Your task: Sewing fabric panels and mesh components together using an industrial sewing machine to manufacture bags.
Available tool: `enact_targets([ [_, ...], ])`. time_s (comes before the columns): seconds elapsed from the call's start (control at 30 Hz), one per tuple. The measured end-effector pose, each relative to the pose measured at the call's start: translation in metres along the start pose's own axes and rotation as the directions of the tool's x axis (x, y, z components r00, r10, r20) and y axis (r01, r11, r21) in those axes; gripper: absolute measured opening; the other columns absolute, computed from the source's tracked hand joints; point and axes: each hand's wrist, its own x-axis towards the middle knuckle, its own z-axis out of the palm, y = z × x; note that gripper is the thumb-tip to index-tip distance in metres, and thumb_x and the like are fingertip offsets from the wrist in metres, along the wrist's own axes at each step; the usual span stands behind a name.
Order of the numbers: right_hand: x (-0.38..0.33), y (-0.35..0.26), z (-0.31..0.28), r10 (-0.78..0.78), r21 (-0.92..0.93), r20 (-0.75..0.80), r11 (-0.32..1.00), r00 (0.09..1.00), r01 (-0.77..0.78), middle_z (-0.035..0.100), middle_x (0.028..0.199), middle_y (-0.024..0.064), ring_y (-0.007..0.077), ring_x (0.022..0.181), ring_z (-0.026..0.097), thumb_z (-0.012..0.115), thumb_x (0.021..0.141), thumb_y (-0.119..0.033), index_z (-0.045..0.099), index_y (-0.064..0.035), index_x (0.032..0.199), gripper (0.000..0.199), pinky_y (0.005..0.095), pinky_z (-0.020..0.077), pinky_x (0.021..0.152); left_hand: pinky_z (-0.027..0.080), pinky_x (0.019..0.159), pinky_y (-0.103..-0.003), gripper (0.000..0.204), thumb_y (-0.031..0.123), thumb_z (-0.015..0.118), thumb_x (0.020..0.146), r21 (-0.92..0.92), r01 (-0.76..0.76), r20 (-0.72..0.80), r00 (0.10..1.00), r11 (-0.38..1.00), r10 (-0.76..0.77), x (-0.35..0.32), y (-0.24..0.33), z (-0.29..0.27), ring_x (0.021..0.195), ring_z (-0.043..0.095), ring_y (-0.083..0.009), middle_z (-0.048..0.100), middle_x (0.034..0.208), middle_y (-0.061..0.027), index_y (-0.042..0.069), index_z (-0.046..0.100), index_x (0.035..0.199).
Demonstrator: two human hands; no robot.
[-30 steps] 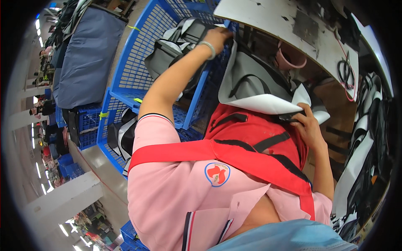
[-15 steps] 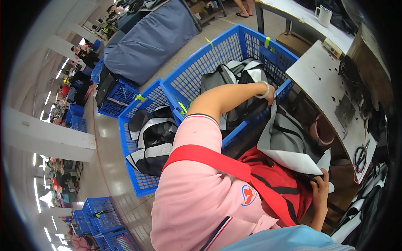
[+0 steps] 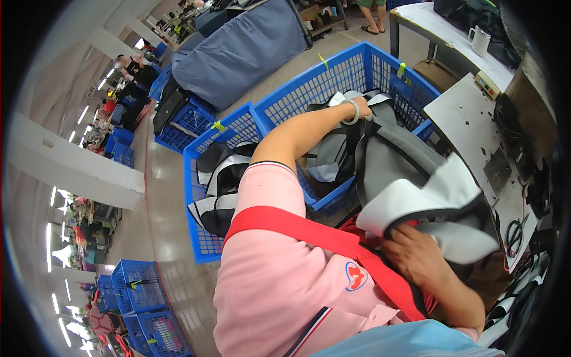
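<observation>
My left hand (image 3: 362, 107), with a pale bangle at the wrist, reaches over the large blue crate (image 3: 285, 99) and grips the upper end of a grey-and-white fabric panel (image 3: 395, 160) with black strips. The panel stretches from the crate toward my body. At its lower, white-backed edge with black trim, my right hand (image 3: 416, 253) is closed, its fingertips partly hidden under the fabric. More grey, black and white sewn pieces (image 3: 328, 146) lie in the crate below my left hand.
A smaller blue crate (image 3: 189, 196) with similar pieces adjoins on the left. On the right stands a worktable (image 3: 461, 107) with black scissors (image 3: 514, 233); a white mug (image 3: 479, 40) sits on the table behind. Stacked blue crates (image 3: 138, 285) stand at lower left. A person's legs (image 3: 372, 15) show at the back.
My left hand has moved from the crate's right side toward its middle, pulling the panel's upper end over it. My right hand has risen with the lower edge. The view has shifted slightly.
</observation>
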Motion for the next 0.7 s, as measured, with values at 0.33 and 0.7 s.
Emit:
enact_targets([
  [0.33,0.022,0.052,0.061,0.417,0.286,0.315,0.815,0.852,-0.505,0.064,0.077,0.0199,0.0385,0.076,0.064,0.059,0.090,-0.025,0.058,-0.0046,0.086,0.020,0.0470,0.0491,0.066,0.048,0.080,-0.026,0.021,0.011,0.079,0.071,-0.394,-0.188,-0.059,0.982,0.900,0.179,-0.081,0.052,-0.175,0.080,0.064,-0.0128,0.071,0.086,-0.0038,0.002,0.074,0.090],
  [0.7,-0.098,0.043,0.081,0.770,0.434,0.198,0.486,0.606,-0.759,0.063,0.084,0.0239,0.0423,0.083,0.060,0.064,0.084,-0.017,0.061,-0.0006,0.092,0.019,0.0463,0.0467,0.070,0.046,0.068,-0.021,0.021,0.009,0.075,0.078,-0.530,-0.501,0.170,0.727,0.684,0.665,-0.205,0.117,-0.134,0.075,0.057,-0.0039,0.065,0.079,0.0007,-0.004,0.068,0.092],
])
